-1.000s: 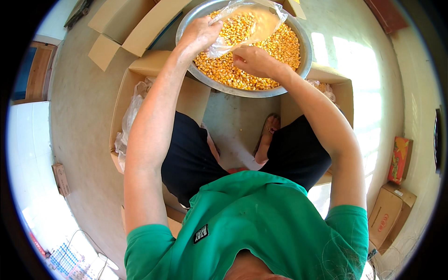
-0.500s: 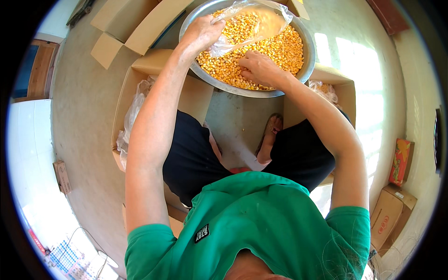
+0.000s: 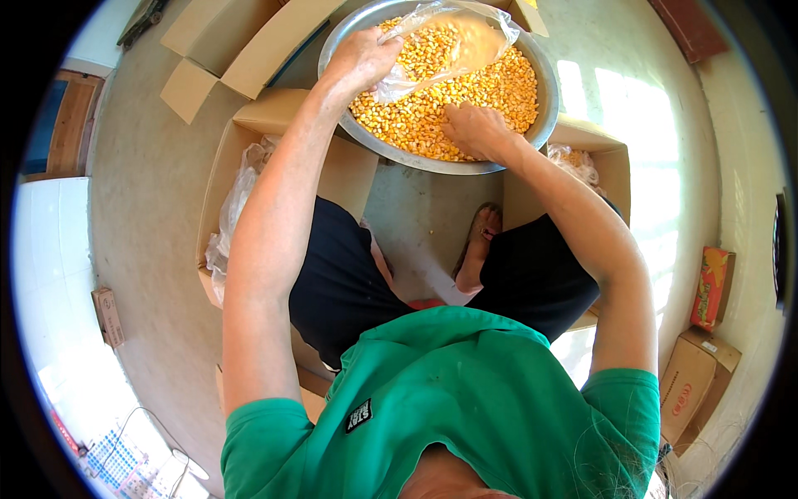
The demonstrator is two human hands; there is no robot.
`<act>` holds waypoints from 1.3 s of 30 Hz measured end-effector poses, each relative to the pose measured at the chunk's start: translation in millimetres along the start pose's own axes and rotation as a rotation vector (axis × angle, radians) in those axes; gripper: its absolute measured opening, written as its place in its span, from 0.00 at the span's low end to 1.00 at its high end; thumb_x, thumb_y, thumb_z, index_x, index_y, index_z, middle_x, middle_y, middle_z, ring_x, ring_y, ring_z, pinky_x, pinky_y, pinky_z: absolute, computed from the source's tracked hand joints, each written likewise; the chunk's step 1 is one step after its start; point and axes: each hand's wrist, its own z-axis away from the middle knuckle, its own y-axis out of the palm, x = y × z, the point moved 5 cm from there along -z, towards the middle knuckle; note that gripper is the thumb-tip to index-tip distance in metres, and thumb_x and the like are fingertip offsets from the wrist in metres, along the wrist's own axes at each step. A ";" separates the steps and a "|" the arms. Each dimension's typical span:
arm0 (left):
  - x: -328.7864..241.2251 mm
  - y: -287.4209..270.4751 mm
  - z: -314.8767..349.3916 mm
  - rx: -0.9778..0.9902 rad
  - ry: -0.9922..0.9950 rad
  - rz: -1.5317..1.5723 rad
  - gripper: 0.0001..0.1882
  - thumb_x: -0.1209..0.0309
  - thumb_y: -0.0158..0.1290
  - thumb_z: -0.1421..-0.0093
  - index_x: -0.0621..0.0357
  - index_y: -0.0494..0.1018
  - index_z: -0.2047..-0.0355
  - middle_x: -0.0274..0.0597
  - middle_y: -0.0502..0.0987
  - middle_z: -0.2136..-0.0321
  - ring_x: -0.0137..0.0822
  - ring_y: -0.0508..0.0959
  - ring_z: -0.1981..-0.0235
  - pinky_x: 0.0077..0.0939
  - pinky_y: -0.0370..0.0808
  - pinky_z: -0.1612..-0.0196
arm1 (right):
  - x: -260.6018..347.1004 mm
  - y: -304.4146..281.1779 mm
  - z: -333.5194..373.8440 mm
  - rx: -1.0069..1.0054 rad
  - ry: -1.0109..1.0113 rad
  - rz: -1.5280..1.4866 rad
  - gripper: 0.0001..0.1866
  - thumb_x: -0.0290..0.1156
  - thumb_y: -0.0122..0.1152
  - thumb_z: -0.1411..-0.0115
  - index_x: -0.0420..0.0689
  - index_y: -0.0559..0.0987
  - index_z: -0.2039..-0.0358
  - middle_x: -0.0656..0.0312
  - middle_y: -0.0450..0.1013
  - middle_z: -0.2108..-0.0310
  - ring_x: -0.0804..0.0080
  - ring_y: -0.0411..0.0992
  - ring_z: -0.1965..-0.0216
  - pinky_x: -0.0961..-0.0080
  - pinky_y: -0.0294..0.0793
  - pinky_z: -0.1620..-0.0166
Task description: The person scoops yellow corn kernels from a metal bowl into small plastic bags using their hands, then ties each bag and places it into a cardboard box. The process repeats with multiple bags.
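A wide metal basin (image 3: 546, 108) in front of me holds a bed of yellow corn kernels (image 3: 416, 129). Over its far part lies a clear plastic bag (image 3: 482, 43) with corn showing inside. My left hand (image 3: 362, 60) is closed on the near left edge of the bag. Low in the basin, to the right of the bag, my right hand (image 3: 480, 131) rests at the surface of the kernels. Its fingers are bent downward among them, and their tips are partly hidden, so any kernels in them cannot be made out.
Under the basin stand open cardboard boxes: a left box (image 3: 353, 170) with clear plastic draped in it, and a right box (image 3: 611, 166) with a bagged yellow load. Another open box (image 3: 216, 41) is at the far left. Closed cartons (image 3: 698, 387) line the right wall.
My right hand has moved a little to the right and slightly nearer across the corn. The left hand still grips the bag in the same place.
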 end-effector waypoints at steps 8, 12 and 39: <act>-6.7 1.1 2.3 0.024 -0.017 -0.054 0.22 0.55 0.45 0.39 0.66 0.72 0.64 0.45 0.75 0.82 0.36 0.76 0.82 0.33 0.73 0.74 | 20.3 8.7 -5.8 -0.041 -0.106 -0.071 0.24 0.51 0.47 0.38 0.39 0.73 0.62 0.44 0.74 0.64 0.47 0.73 0.59 0.54 0.71 0.56; -3.3 1.5 1.9 0.042 -0.040 -0.052 0.22 0.55 0.45 0.39 0.65 0.73 0.64 0.46 0.75 0.82 0.37 0.77 0.81 0.33 0.73 0.74 | 20.1 10.3 -8.1 -0.017 -0.092 -0.100 0.23 0.49 0.46 0.38 0.39 0.74 0.62 0.44 0.76 0.65 0.47 0.75 0.60 0.53 0.73 0.56; -6.1 2.4 3.0 0.036 -0.049 -0.146 0.21 0.55 0.45 0.40 0.62 0.74 0.65 0.47 0.77 0.79 0.39 0.78 0.78 0.35 0.74 0.69 | -22.2 -98.2 -22.4 -0.087 0.151 -1.161 0.12 0.42 0.49 0.37 0.46 0.71 0.70 0.71 0.62 0.79 0.89 0.55 0.86 0.89 0.52 0.85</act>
